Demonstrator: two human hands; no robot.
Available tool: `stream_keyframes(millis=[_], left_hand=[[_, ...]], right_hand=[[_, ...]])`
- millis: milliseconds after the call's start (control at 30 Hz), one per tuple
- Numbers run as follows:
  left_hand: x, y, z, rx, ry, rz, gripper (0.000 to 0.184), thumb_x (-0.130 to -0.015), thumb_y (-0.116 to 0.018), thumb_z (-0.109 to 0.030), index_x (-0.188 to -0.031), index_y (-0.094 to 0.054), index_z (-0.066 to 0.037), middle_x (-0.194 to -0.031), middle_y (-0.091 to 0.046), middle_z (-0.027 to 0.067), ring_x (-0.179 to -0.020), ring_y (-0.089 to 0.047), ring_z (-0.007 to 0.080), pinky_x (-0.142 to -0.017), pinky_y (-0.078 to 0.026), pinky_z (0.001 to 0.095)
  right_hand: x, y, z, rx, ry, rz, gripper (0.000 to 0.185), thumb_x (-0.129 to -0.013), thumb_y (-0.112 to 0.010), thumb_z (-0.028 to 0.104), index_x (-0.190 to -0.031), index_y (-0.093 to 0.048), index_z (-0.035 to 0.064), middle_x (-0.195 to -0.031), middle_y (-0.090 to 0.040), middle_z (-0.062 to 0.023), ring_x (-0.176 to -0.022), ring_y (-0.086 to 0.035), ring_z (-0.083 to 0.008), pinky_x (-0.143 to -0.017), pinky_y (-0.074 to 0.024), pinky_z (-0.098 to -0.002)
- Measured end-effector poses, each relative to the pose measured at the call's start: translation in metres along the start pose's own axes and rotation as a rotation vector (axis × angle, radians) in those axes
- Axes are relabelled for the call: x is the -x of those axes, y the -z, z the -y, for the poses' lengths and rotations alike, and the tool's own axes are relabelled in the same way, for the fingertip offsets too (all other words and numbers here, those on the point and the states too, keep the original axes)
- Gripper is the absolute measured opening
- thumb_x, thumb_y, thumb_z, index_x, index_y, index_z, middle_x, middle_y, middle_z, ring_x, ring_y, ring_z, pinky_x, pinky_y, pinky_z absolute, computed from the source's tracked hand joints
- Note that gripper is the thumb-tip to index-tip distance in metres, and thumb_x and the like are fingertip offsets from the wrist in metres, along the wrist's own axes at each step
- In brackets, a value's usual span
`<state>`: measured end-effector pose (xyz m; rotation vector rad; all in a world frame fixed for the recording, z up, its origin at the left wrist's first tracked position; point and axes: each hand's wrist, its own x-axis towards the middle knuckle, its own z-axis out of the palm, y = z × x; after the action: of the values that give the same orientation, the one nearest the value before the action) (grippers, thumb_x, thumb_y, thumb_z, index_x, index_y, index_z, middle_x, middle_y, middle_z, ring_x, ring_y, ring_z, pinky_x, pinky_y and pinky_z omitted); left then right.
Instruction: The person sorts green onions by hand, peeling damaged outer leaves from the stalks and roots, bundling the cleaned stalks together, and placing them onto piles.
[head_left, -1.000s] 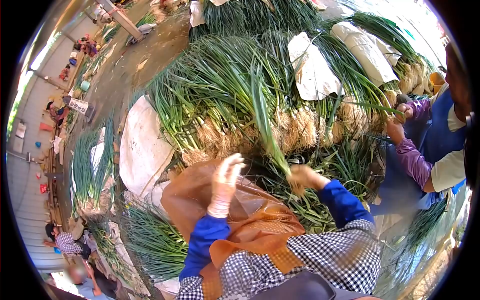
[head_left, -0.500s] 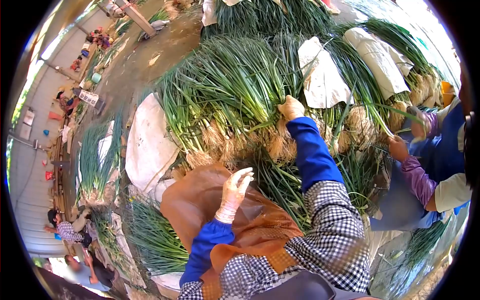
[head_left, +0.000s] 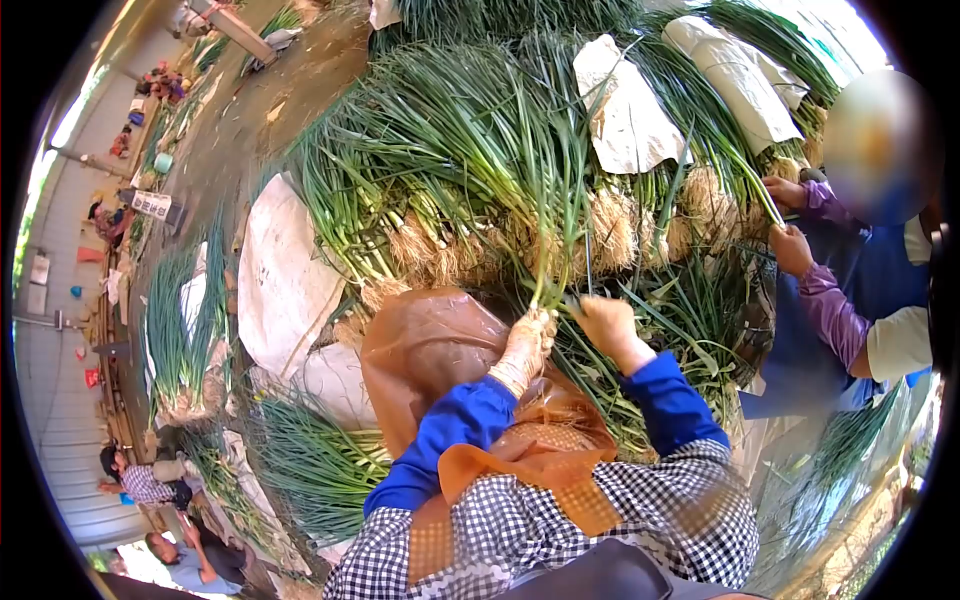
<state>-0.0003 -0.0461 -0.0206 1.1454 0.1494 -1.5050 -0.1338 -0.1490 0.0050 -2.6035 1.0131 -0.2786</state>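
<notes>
My left hand (head_left: 530, 345) is closed around the lower ends of a few green onions (head_left: 543, 265), whose long leaves rise away from me onto the pile. Just to its right, my right hand (head_left: 608, 325) is closed, its fingertips close to the stalks. A thin dark strand stands above it, and what its fingers grip is hidden. Beyond both hands lies the big heap of green onions (head_left: 440, 130), with pale roots (head_left: 430, 250) toward me. A brown apron (head_left: 430, 345) covers my lap below the hands.
White sacks (head_left: 285, 280) lie at the left and a white cloth (head_left: 625, 110) on the heap. Loose leaves (head_left: 690, 330) are piled at my right. A co-worker's hands (head_left: 790, 245) hold a green onion at the far right. More people (head_left: 145, 475) are at the left.
My right hand has come back from the heap toward me. My left hand, raised with nothing in it before, now grips green onions by their lower ends. The view has shifted slightly.
</notes>
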Motion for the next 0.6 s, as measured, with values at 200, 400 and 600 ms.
stream_keyframes(millis=[200, 400, 600], left_hand=[[0.006, -0.006, -0.009, -0.014, -0.105, 0.037, 0.011, -0.089, -0.053, -0.018, -0.093, -0.057, -0.009, -0.06, -0.048, -0.0033, -0.04, -0.036, 0.0062, -0.036, -0.026, 0.0181], [0.011, -0.008, -0.005, -0.082, -0.141, 0.074, 0.01, -0.09, -0.051, -0.016, -0.094, -0.056, -0.008, -0.062, -0.048, -0.0019, -0.046, -0.041, 0.0077, -0.037, -0.03, 0.0189], [0.001, 0.003, -0.011, -0.218, -0.395, -0.047, 0.026, -0.091, -0.052, -0.021, -0.109, -0.054, -0.003, -0.101, -0.058, 0.0042, -0.092, -0.054, 0.0147, -0.083, -0.043, 0.0276]], right_hand=[[0.085, -0.006, -0.088, 0.346, 0.07, 1.005, 0.042, -0.082, -0.053, 0.047, -0.089, -0.065, 0.0076, -0.082, -0.065, -0.0106, -0.075, -0.063, -0.0291, -0.065, -0.0495, -0.0421], [-0.035, 0.048, -0.01, -0.667, -0.255, 0.142, 0.042, -0.085, -0.054, 0.041, -0.11, -0.058, 0.007, -0.087, -0.065, -0.0117, -0.077, -0.063, -0.0203, -0.07, -0.052, -0.0308], [-0.063, -0.003, 0.023, -1.084, -0.254, 0.058, 0.044, -0.086, -0.059, 0.032, -0.11, -0.055, -0.0044, -0.094, -0.063, -0.0119, -0.082, -0.057, -0.0156, -0.074, -0.0459, -0.0263]])
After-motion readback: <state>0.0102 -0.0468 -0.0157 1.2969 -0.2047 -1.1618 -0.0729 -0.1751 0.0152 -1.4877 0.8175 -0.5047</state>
